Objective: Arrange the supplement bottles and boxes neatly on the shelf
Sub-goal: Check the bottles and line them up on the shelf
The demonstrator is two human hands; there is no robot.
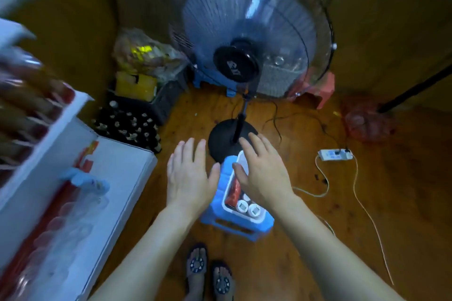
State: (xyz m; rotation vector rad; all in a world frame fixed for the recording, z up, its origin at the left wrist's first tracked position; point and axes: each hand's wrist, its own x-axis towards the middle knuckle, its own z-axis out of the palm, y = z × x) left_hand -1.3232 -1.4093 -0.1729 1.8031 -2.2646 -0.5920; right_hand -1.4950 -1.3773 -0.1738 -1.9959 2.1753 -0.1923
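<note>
Two sandalled feet (208,273) are standing on the wooden floor (318,227). Above a blue stool (234,225) carrying a white tray (228,188) of bottles (248,208) and a red box (233,190), the left hand (189,176) and right hand (261,173) are hovering, fingers spread, holding nothing. Beyond, a fan (247,39) is standing.

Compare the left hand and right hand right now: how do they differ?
The left hand hovers beside the blue stool, over bare floor; the right hand is above the white tray of bottles on it. Both are open, palms down, holding nothing.
</note>
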